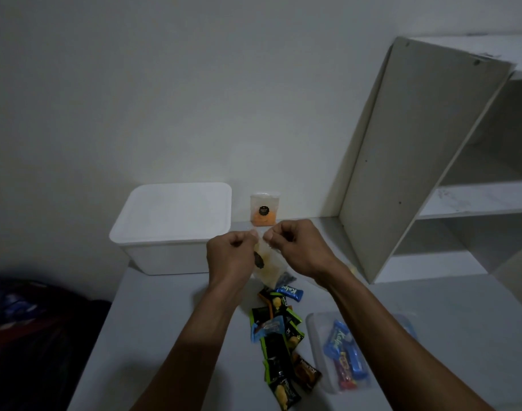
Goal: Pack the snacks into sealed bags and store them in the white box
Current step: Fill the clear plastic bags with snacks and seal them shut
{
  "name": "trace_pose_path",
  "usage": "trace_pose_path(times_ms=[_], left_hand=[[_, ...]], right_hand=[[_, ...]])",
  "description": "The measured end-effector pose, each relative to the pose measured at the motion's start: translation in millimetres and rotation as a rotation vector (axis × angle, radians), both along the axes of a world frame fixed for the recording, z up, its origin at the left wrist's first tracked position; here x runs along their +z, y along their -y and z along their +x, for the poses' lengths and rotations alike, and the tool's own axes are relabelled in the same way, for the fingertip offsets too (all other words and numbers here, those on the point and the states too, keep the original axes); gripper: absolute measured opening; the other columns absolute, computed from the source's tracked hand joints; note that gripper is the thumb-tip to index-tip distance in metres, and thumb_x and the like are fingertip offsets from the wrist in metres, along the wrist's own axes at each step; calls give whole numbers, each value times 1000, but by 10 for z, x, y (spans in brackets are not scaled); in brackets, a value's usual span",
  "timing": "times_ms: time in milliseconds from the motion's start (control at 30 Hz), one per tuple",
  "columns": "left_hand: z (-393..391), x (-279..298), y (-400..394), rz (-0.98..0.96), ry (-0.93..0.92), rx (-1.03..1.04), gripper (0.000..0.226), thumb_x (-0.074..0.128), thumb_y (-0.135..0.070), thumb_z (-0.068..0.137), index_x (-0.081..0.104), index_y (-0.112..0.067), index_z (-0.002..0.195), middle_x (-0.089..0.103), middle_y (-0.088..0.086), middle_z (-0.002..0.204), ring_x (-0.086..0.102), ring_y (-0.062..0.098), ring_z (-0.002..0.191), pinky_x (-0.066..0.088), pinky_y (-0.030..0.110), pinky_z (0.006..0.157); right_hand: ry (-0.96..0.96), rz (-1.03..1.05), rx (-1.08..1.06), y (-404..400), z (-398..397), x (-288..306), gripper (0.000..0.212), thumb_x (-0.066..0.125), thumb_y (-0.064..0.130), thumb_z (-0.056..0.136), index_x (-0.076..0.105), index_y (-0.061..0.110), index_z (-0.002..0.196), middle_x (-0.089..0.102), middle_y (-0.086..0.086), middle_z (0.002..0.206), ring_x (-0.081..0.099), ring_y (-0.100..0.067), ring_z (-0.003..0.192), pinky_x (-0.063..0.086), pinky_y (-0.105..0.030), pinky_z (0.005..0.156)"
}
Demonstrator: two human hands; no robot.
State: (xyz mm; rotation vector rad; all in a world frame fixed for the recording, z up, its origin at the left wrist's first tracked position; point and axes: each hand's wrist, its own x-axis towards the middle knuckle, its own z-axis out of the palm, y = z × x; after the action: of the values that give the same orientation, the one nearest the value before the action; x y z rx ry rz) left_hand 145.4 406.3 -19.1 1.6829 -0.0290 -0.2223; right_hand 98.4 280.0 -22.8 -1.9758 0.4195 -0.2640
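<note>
Sealed bag [268,262]: clear, held up over the table [165,336], top edge pinched between both hands.
Left hand [231,250]: pinching the bag's top.
Right hand [295,246]: pinching likewise.
Snacks [279,336]: scattered below on the table.
White box [171,226]: lidded, left, near wall.

Place: a room in a home — dim and plain.
Wall: a bare white wall [165,84] with nothing hung on it.
Table: a white table [165,321] pushed up to the wall.
Shelves: white shelves [476,200] on the right, like a cupboard at home.
Snacks: small snack packs [279,336] lie loose on the table — the kind you keep at home.
Side: dark cloth things [31,321] piled at the left.
</note>
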Motion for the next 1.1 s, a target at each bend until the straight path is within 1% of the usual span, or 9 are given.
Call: trace_pose_path(times_ms=[67, 233, 367, 533, 600, 700, 800, 967, 1100], left_hand=[[5, 20, 12, -8, -23, 2, 20, 67, -13, 89, 72, -9, 70, 69, 5, 65, 56, -1, 46, 43, 8, 44], [47, 26, 20, 7, -52, 15, 19, 65, -10, 89, 72, -12, 71, 69, 6, 69, 57, 8, 55, 43, 8, 43], [8, 8, 40, 12, -66, 5, 15, 69, -15, 87, 75, -5, 78, 70, 7, 67, 57, 0, 48, 44, 10, 45], [-55, -18, 87, 48, -92, -14, 19, 70, -15, 86, 72, -10, 68, 71, 6, 70, 61, 11, 61, 47, 14, 50], [-48, -11, 86, 33, -112, -1, 20, 70, -13, 86, 71, -11, 67, 70, 6, 70, 60, 11, 62, 46, 12, 47], [-22, -12, 71, 32, -140, 15, 17, 70, -14, 86, 70, -10, 69, 70, 5, 72, 59, 11, 63, 43, 19, 51], [-33, -32, 70, 80, -126, -17, 16, 71, -15, 83, 72, -6, 70, 68, 5, 67, 57, 11, 58, 40, 18, 51], [-40, -86, 79, 109, -154, -36, 12, 69, -10, 80, 72, -6, 69, 71, 9, 72, 61, 17, 64, 43, 21, 54], [-52, -113, 57, 103, -161, -41, 11, 68, -9, 80, 73, -3, 72, 65, 6, 65, 56, 14, 60, 41, 18, 50]], right_hand=[[2, 21, -27, 8, -23, -15, 24, 65, 28, 94, 72, 9, 80, 71, -7, 79, 59, -9, 70, 54, -37, 75], [-44, 65, -11, 50, -105, -38, 18, 65, 26, 93, 74, 11, 89, 69, 6, 77, 59, -2, 68, 45, -18, 64], [-8, 38, -38, 34, -105, -84, 15, 64, 23, 94, 73, 12, 89, 72, 3, 81, 62, -4, 72, 49, -19, 67], [17, -7, -68, 0, -83, -102, 13, 66, 21, 93, 74, 14, 87, 73, 3, 81, 63, -1, 70, 49, -16, 66], [4, 43, -71, 8, -100, -104, 14, 67, 24, 93, 74, 16, 84, 71, 6, 75, 62, 1, 66, 50, -17, 64], [-34, 57, -48, 19, -165, -125, 19, 66, 28, 93, 73, 17, 79, 68, 7, 69, 57, 3, 58, 45, -13, 55], [-23, 7, -66, -8, -173, -164, 20, 65, 28, 94, 71, 16, 78, 69, 3, 72, 57, 0, 61, 47, -17, 58], [-42, -13, -81, -42, -162, -167, 25, 60, 23, 97, 65, 20, 73, 62, 13, 67, 53, 11, 52, 38, -4, 50], [-51, 1, -99, -44, -177, -181, 25, 57, 18, 98, 67, 14, 76, 61, 13, 67, 52, 16, 50, 38, -3, 48]])
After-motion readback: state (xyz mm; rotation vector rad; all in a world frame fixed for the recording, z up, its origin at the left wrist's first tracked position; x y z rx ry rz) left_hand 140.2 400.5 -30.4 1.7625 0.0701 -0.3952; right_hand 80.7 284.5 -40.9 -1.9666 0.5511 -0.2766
